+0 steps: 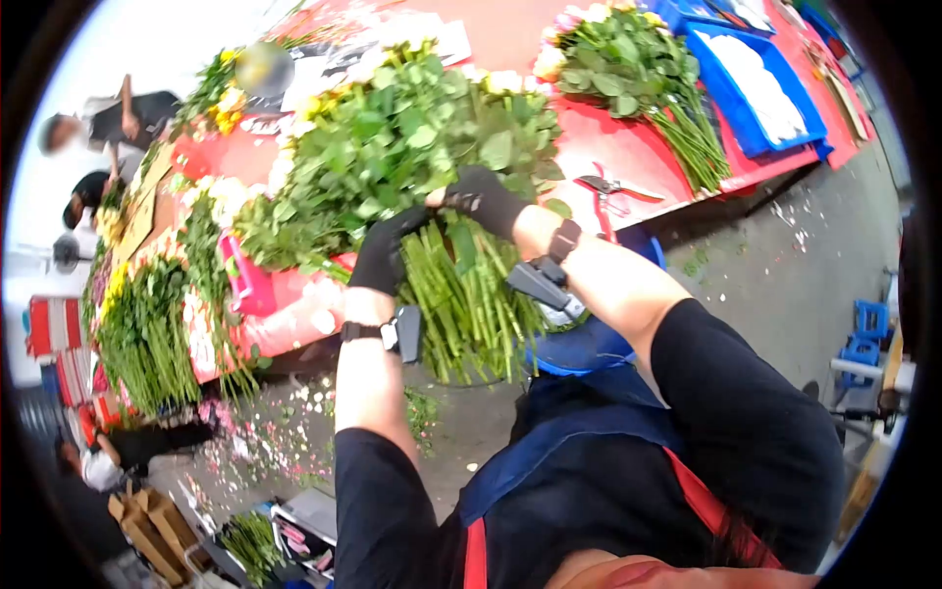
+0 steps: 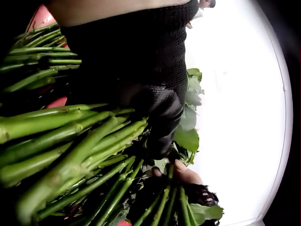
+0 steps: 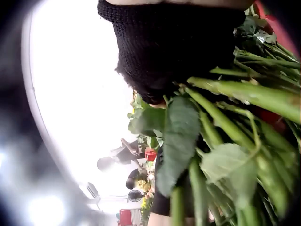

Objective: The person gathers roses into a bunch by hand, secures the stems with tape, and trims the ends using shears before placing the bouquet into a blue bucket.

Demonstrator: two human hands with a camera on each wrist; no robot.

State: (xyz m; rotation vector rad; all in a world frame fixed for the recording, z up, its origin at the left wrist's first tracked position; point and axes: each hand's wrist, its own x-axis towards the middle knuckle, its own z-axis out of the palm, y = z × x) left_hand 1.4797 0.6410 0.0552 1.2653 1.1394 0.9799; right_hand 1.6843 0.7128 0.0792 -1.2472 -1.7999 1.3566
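Note:
A thick bunch of roses, its green stems [image 1: 461,294] toward the person, is held at the table's front edge by both hands. My left hand [image 1: 381,250], in a black glove, curls round its left side. From the right, my right hand [image 1: 488,201], gloved too, grips the top, its bare thumb pointing at the left hand. Leaves [image 1: 412,137] spread beyond the hands over the table. Stems [image 2: 70,146] fan out below the glove in the left wrist view. A serrated leaf [image 3: 178,141] hangs by the right hand in the right wrist view, hiding its fingers.
Red-handled pruning shears [image 1: 618,188] lie on the red table [image 1: 628,147] to the right. Another rose bunch [image 1: 628,74] and a blue crate [image 1: 756,88] are behind them. A pink plastic object [image 1: 245,280] and more flower bunches [image 1: 147,334] lie left. A blue tub [image 1: 589,348] stands below.

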